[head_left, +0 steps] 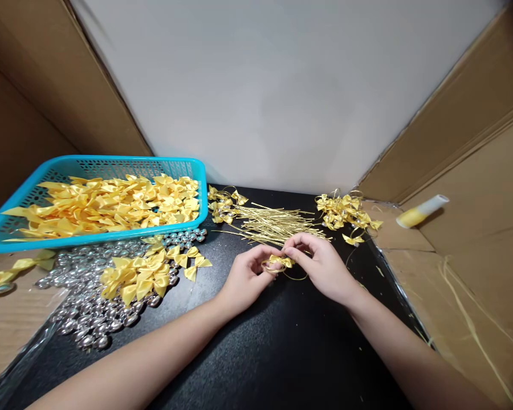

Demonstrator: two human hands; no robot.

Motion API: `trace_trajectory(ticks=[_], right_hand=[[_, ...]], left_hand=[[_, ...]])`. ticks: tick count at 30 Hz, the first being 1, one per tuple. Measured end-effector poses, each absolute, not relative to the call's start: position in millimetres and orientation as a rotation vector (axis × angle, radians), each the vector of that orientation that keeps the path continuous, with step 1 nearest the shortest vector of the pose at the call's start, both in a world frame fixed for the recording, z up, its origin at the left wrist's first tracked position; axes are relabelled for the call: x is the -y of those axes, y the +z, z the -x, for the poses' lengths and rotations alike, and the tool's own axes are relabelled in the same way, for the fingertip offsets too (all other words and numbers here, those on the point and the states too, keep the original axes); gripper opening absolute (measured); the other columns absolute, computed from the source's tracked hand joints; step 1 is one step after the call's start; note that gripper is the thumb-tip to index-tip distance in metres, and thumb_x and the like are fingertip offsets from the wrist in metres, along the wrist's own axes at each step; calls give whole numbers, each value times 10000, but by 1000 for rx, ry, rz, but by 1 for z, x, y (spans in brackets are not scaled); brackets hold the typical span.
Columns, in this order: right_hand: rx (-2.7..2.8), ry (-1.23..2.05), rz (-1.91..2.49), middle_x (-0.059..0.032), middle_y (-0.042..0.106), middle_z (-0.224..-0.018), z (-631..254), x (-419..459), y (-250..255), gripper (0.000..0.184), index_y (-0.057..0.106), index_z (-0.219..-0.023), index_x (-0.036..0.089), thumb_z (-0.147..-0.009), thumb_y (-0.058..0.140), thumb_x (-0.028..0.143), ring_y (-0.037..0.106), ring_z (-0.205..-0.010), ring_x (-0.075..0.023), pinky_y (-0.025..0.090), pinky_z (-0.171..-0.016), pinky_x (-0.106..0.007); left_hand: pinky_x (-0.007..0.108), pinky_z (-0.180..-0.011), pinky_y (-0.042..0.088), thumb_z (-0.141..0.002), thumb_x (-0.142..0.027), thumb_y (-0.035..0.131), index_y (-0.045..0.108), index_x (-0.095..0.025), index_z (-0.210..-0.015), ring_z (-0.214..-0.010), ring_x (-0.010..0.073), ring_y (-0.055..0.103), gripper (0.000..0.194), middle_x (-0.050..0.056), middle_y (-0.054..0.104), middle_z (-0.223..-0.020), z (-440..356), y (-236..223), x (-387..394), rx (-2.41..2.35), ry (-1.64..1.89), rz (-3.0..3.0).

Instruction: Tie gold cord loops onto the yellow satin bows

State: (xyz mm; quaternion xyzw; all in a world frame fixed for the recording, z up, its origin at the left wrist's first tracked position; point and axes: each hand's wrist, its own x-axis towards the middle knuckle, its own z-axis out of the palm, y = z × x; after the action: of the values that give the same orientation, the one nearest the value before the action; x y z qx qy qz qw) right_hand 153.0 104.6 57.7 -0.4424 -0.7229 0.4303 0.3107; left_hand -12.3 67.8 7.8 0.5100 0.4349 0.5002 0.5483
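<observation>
Near the middle of the black table, my left hand (pixel 253 273) and my right hand (pixel 320 265) meet around a small yellow ribbon bow (pixel 281 261) with a thin gold cord looped about it. The left fingers pinch the bow and cord from the left side. My right thumb and forefinger are pressed together at the bow's upper right edge. A loop of the cord hangs below, between the hands. Just beyond them lies a pile of gold cord lengths (pixel 277 222). What exactly sits inside the fingertips is partly hidden.
A blue basket (pixel 96 239) full of yellow bows stands at the left. Before it lie shiny silver beads (pixel 89 319) with loose yellow bows (pixel 139 276) on top. Corded bows (pixel 344 210) are heaped at the back right. A tube (pixel 423 212) rests by the cardboard wall.
</observation>
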Motion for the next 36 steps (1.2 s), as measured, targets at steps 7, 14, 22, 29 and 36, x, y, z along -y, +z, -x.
trace_trajectory(ticks=[7, 14, 22, 29, 36], right_hand=[[2082, 1086, 1178, 1, 634, -768, -157, -103, 69, 123, 603, -777, 186, -881, 559, 234, 567, -732, -150, 423, -701, -273], [2260, 1037, 1141, 10, 648, -795, -161, -103, 77, 103, 622, -781, 192, -882, 602, 187, 582, -786, -150, 414, -743, -279], [2203, 1056, 1056, -7, 570, -894, -157, -100, 73, 127, 609, -756, 189, -878, 609, 151, 549, -904, -164, 404, -839, -314], [2131, 982, 1104, -16, 564, -885, -157, -103, 66, 125, 614, -759, 182, -879, 595, 149, 544, -890, -167, 407, -828, -312], [2071, 1060, 1118, -14, 563, -863, -156, -105, 62, 137, 600, -738, 187, -869, 579, 152, 545, -854, -166, 411, -794, -308]], left_hand=[[234, -647, 493, -837, -245, 648, 649, -151, -908, -688, 135, 618, 118, 37, 675, -805, 12, 2, -64, -1116, 1212, -1458], [249, -686, 520, -865, -233, 609, 662, -154, -944, -740, 154, 659, 123, 54, 713, -859, 13, 3, -64, -1100, 1235, -1522], [242, -674, 532, -875, -212, 583, 669, -154, -944, -720, 153, 679, 124, 54, 731, -851, 13, 5, -63, -1071, 1264, -1540], [274, -701, 552, -830, -197, 621, 672, -135, -935, -729, 168, 683, 132, 72, 725, -848, 11, 6, -62, -1075, 1256, -1517], [238, -655, 523, -830, -241, 666, 680, -157, -888, -690, 137, 653, 103, 40, 716, -802, 12, 3, -64, -1095, 1224, -1440]])
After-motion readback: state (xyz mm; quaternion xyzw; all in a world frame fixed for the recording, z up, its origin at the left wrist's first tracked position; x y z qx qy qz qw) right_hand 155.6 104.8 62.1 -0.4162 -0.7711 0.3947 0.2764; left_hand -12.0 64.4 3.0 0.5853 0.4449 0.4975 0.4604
